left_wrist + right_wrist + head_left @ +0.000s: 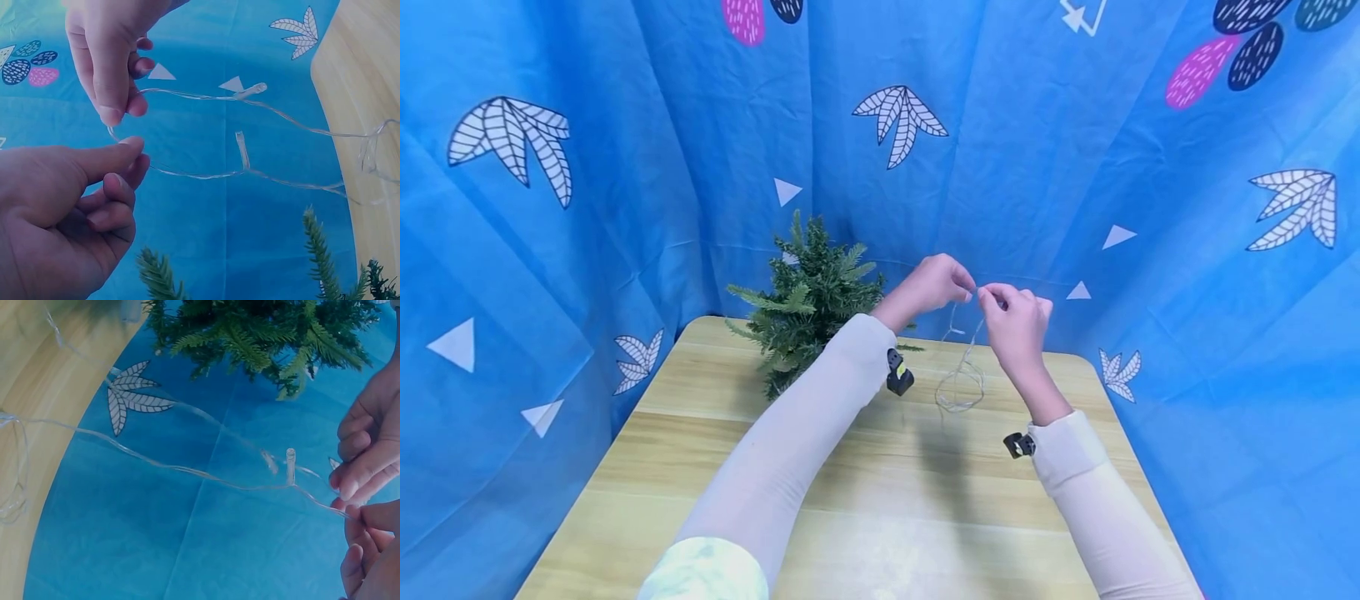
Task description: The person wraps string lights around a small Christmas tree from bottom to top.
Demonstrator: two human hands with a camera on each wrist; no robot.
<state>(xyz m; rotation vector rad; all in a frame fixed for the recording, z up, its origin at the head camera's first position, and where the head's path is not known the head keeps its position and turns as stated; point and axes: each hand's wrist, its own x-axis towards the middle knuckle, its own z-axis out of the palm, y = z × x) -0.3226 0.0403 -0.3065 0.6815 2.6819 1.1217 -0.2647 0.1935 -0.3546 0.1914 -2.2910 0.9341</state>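
Observation:
Close together above the back of the table, my left hand (934, 282) and right hand (1018, 329) each pinch the clear wire of a string of fairy lights (961, 392). A short bend of wire runs between the two pinches in the left wrist view. From there two strands hang down, each carrying a small clear bulb (242, 150), and lead to loose loops over the tabletop. In the right wrist view, another bulb (290, 465) stands up from the nearer strand. Left of my hands is a small artificial fir tree (808, 292), partly behind my left forearm.
The light wooden table (715, 467) has rounded back corners. Blue patterned cloth (1015, 167) hangs behind it and along both sides. A black wrist camera (898, 373) sits on my left wrist and a second wrist camera (1019, 445) on my right.

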